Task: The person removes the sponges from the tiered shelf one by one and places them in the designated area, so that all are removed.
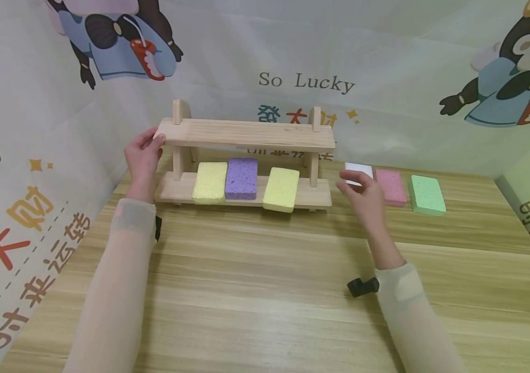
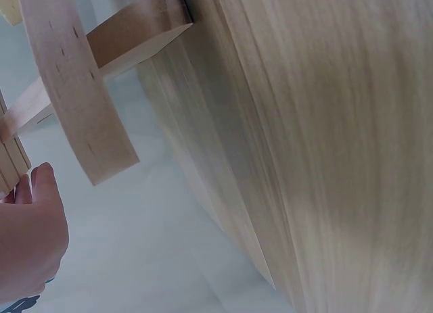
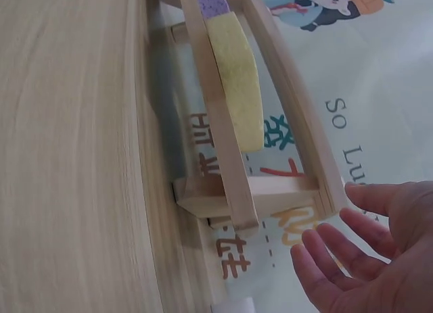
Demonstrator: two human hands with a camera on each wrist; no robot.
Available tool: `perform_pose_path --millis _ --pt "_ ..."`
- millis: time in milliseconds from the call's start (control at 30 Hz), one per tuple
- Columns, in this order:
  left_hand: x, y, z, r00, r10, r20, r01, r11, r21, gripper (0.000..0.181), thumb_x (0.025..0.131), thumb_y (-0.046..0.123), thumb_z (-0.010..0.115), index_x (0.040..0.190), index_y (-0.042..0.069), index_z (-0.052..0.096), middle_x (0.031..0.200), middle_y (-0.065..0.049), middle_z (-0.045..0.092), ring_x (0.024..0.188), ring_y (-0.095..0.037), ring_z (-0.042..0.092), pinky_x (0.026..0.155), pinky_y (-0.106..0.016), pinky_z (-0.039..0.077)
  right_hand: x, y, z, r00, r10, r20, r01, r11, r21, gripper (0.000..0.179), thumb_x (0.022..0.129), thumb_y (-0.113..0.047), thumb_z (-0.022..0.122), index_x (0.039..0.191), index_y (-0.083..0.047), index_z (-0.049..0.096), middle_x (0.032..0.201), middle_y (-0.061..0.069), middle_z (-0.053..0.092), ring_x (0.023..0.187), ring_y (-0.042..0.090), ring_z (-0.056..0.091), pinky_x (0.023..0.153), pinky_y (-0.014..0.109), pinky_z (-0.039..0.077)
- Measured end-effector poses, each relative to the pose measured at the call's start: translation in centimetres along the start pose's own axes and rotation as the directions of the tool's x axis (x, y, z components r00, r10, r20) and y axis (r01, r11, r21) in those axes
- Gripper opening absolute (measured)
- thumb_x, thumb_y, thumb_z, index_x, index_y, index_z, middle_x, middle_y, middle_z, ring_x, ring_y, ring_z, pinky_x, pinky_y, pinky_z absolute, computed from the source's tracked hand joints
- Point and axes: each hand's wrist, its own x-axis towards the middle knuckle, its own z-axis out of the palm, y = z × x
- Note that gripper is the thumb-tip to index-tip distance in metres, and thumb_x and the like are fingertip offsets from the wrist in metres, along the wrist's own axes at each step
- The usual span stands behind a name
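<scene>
While the left hand (image 1: 141, 159) grips the left end of the upper board (image 1: 246, 133) of a two-tier wooden rack (image 1: 313, 173), fingers clamped on the wood, the right hand (image 1: 366, 199) hangs near the rack's right end, holding nothing, its thumb and fingers apart and gently bent. On the lower board (image 1: 314, 192) sit a left yellow sponge (image 1: 210, 183), a purple sponge (image 1: 241, 179) close beside it and, across a gap, a right yellow sponge (image 1: 281, 189) that juts past the front edge. Right of the rack, a white sponge (image 1: 357, 167), partly hidden behind the right hand in the head view, a pink sponge (image 1: 390, 187) and a green sponge (image 1: 427, 195) lie in a row on the wood-grain tabletop (image 1: 255, 290), before a pale backdrop (image 1: 227, 57) printed "So Lucky"
</scene>
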Motion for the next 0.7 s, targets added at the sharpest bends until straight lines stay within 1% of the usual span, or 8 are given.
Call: perform_pose_path --millis 133,167,233,333,433,533,600,700 --pt "0.1 0.0 0.0 1.000 0.006 0.000 -0.006 1.000 -0.001 0.042 0.095 0.020 0.068 0.136 0.014 0.062 0.143 -0.005 0.060 0.107 -0.004 0.061 0.108 -0.027 0.047 -0.3 -0.2 0.7 0.999 -0.013 0.040 0.012 1.000 0.009 0.034 0.096 -0.017 0.068 0.124 0.000 0.065 0.129 0.017 0.067 0.089 -0.007 0.061 0.075 0.006 0.049" --pt "0.1 0.0 0.0 1.000 0.008 0.000 -0.008 1.000 -0.001 0.042 0.095 0.020 0.068 0.136 0.014 0.062 0.143 -0.005 0.060 0.107 -0.004 0.061 0.108 -0.027 0.047 -0.3 -0.3 0.9 0.999 -0.018 0.050 0.018 1.000 0.014 0.034 0.096 -0.016 0.068 0.125 0.001 0.064 0.129 0.018 0.067 0.087 -0.010 0.059 0.075 0.007 0.049" --pt "0.1 -0.1 0.1 1.000 0.007 0.001 -0.007 1.000 -0.006 0.042 0.095 0.020 0.069 0.136 0.014 0.062 0.143 -0.005 0.060 0.106 -0.004 0.061 0.108 -0.027 0.047 -0.4 -0.4 1.2 0.997 -0.024 0.067 0.022 0.999 0.030 0.034 0.095 -0.014 0.068 0.124 0.002 0.064 0.129 0.018 0.067 0.085 -0.010 0.059 0.074 0.007 0.050" --pt "0.1 -0.1 0.1 1.000 0.008 0.002 -0.008 1.000 -0.008 0.042 0.095 0.019 0.068 0.136 0.014 0.062 0.143 -0.005 0.060 0.105 -0.004 0.061 0.107 -0.027 0.047 -0.5 -0.5 1.6 0.995 -0.031 0.094 0.027 0.999 0.036 0.034 0.094 -0.013 0.069 0.124 0.003 0.063 0.129 0.020 0.066 0.089 -0.002 0.063 0.074 0.009 0.051" --pt "0.1 -0.1 0.2 1.000 0.009 0.000 -0.009 1.000 -0.004 0.042 0.095 0.020 0.068 0.136 0.014 0.062 0.143 -0.005 0.060 0.105 -0.003 0.061 0.107 -0.027 0.048 -0.7 -0.7 2.0 0.992 -0.030 0.124 0.027 0.999 0.026 0.035 0.094 -0.014 0.069 0.125 0.002 0.063 0.129 0.020 0.066 0.098 0.016 0.067 0.075 0.009 0.052" --pt "0.2 -0.1 0.1 1.000 0.004 0.003 -0.004 1.000 -0.005 0.042 0.095 0.021 0.069 0.136 0.015 0.062 0.144 -0.004 0.060 0.107 -0.004 0.061 0.108 -0.027 0.047 -0.9 -0.8 2.3 0.988 -0.030 0.151 0.028 1.000 0.011 0.035 0.095 -0.016 0.069 0.125 0.000 0.063 0.130 0.019 0.066 0.106 0.031 0.067 0.076 0.010 0.051" --pt "0.2 -0.1 0.1 1.000 -0.001 0.005 0.001 1.000 -0.006 0.042 0.094 0.021 0.069 0.136 0.015 0.062 0.144 -0.004 0.060 0.109 -0.004 0.061 0.109 -0.027 0.047 -1.0 -0.9 2.5 0.985 -0.032 0.168 0.031 0.999 0.007 0.036 0.095 -0.016 0.069 0.126 0.000 0.063 0.130 0.019 0.066 0.109 0.035 0.066 0.076 0.012 0.051" --pt "0.2 -0.1 0.1 1.000 -0.011 0.007 0.011 1.000 -0.010 0.043 0.094 0.022 0.069 0.136 0.016 0.062 0.144 -0.004 0.059 0.111 -0.005 0.060 0.110 -0.026 0.045 -1.2 -1.1 2.9 0.979 -0.041 0.198 0.040 0.999 0.011 0.037 0.095 -0.017 0.069 0.128 -0.001 0.062 0.131 0.019 0.065 0.110 0.037 0.066 0.077 0.014 0.053"
